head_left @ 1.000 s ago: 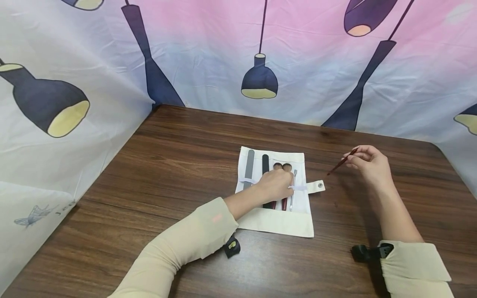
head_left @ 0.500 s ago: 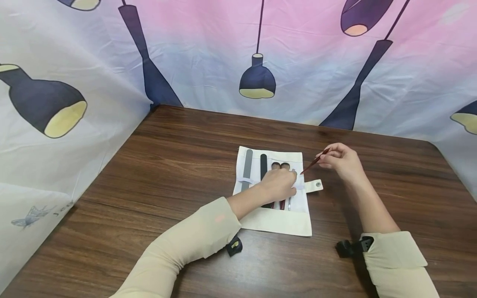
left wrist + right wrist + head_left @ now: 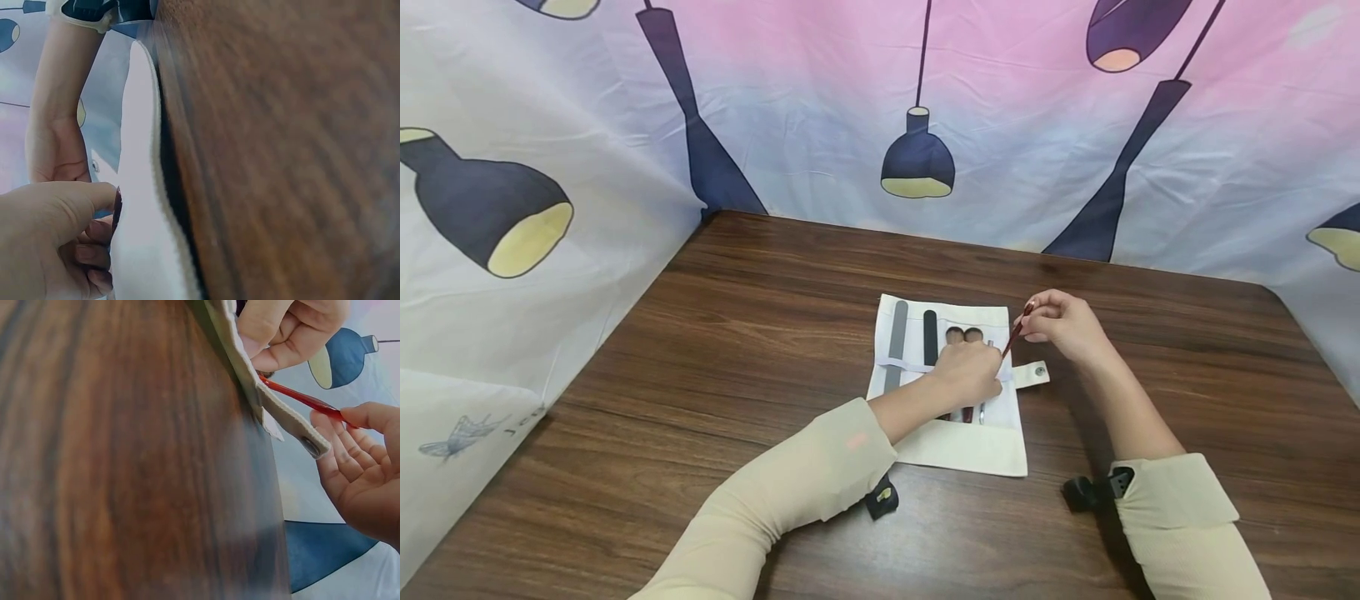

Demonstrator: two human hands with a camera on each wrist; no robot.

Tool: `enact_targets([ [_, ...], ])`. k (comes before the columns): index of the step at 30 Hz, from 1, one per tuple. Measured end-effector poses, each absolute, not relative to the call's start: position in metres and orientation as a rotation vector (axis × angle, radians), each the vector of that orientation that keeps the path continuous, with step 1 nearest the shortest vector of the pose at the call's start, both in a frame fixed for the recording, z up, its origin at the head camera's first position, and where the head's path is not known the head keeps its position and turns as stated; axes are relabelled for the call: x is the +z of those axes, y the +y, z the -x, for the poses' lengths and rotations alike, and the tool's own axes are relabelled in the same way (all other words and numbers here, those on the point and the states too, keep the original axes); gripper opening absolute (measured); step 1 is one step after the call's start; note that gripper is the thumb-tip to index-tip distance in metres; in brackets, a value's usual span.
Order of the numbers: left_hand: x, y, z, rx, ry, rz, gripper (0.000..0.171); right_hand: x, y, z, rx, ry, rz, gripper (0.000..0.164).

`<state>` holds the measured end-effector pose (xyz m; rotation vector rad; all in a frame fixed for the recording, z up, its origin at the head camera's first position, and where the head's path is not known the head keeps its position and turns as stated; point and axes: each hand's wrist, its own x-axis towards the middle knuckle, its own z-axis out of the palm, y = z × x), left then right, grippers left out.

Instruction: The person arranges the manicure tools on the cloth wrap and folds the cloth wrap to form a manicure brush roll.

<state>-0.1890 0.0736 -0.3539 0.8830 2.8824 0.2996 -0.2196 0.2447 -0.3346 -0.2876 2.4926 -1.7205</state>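
A cream cloth tool roll lies unfolded on the table. My left hand reaches over it, fingers curled, pinching the elastic band near its right edge. In the right wrist view, the left thumb and finger meet at the cloth's edge. My right hand pinches a slim dark red stick-shaped tool by its upper end. The tool slants down, its thin lower tip right beside the left fingers. Two makeup brushes and a thin metal tool sit in the roll, partly hidden by the left hand.
Further left in the roll are a grey nail file and a black nail file. A snap strap sticks out at the roll's right side. Brown wood table surrounds it, with a lamp-printed cloth hanging behind.
My right hand has moved left with the red tool, bringing its tip from beyond the strap to the left fingers and tilting it steeper. The left hand has shifted slightly right over the roll.
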Motion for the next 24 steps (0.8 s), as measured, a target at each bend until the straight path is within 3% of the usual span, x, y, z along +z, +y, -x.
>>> enact_targets([
  [10, -0.355, 0.071, 0.190, 0.337, 2.893, -0.897, 0.019, -0.338, 0.240, 0.224, -1.562, 2.529, 0.283, 0.029],
  [24, -0.355, 0.070, 0.190, 0.368, 2.876, -0.869, 0.028, -0.342, 0.233, 0.228, -1.352, 2.468, 0.254, 0.021],
])
